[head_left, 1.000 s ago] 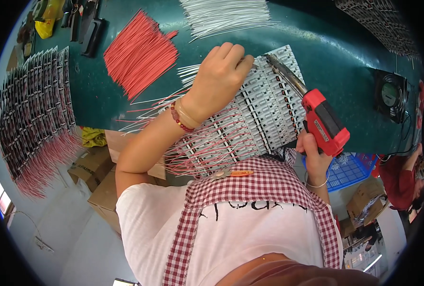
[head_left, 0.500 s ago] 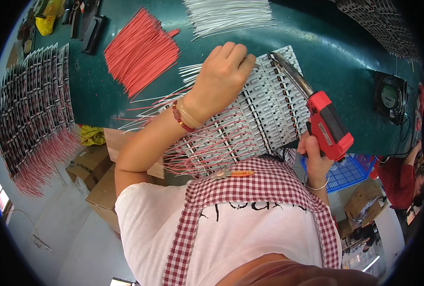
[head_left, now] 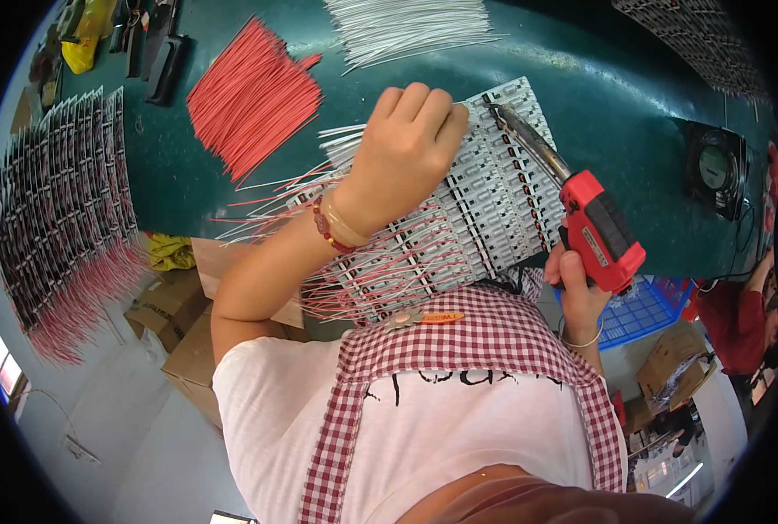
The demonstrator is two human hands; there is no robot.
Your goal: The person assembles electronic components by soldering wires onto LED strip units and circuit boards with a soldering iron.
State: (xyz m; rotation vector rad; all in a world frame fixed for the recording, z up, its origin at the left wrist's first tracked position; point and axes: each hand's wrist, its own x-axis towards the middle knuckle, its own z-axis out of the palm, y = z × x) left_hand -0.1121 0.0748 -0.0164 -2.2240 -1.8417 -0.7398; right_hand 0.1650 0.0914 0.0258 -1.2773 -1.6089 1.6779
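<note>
My right hand (head_left: 578, 293) is closed round the handle of a red and black soldering gun (head_left: 600, 229). Its metal tip reaches the upper part of a panel of small white circuit boards (head_left: 487, 192), close to my left hand (head_left: 413, 144). That hand is closed above the panel, knuckles up, fingertips bent down toward the boards. Whatever it pinches is hidden under the fingers. Red and white wires (head_left: 389, 262) stick out from the panel's left part, below my left wrist. The panel lies tilted at the table's near edge, against my checked apron.
On the green table (head_left: 598, 113) lie a bundle of red wires (head_left: 256, 98) and a bundle of white wires (head_left: 411, 31). Wired panels (head_left: 65, 210) stand at the left. A black fan (head_left: 715, 170) is at the right, with a blue basket (head_left: 642, 314) below the edge.
The soldering gun's tip has shifted slightly down and left beside my left hand. Both hands keep their grip, and the whole view has turned a little.
</note>
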